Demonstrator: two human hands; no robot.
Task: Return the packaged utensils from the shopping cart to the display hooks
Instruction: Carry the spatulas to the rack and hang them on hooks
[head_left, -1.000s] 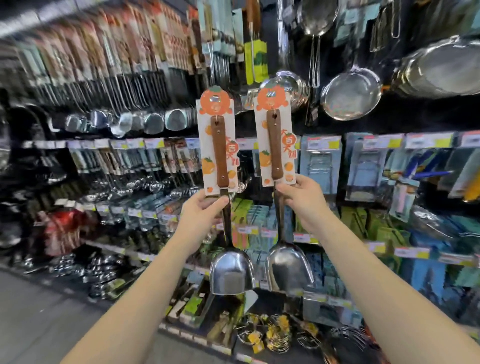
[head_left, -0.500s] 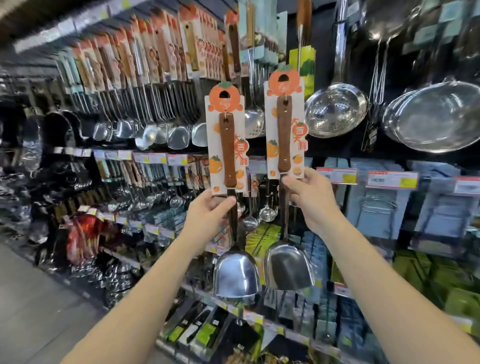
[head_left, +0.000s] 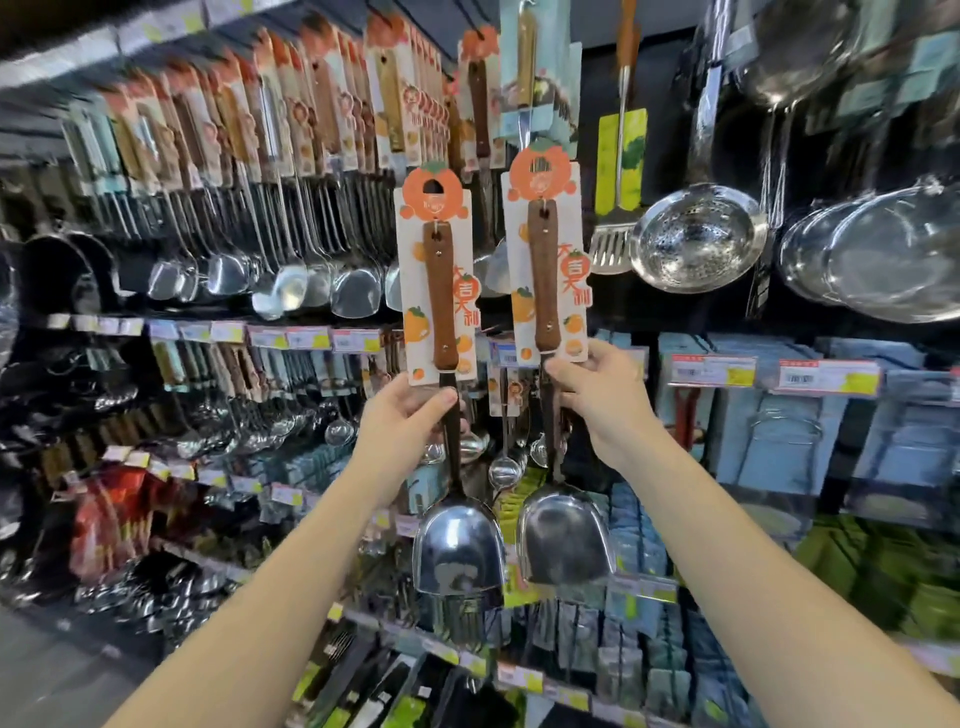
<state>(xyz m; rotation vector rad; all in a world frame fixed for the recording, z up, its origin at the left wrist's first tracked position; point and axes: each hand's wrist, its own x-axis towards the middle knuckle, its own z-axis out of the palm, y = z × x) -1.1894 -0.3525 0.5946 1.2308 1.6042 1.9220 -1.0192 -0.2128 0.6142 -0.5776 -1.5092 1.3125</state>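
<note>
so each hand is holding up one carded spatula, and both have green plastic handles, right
Not quite: the head view shows brown wooden handles, not green plastic. The left hand holds one carded spatula and the right hand the other carded spatula.

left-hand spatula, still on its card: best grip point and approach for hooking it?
Grip the spatula on its bare metal shank just below the backing card, where the left hand pinches it, coming from below. It hangs upright, blade down, so a low hold leaves the hang hole at the card's top clear.
</note>
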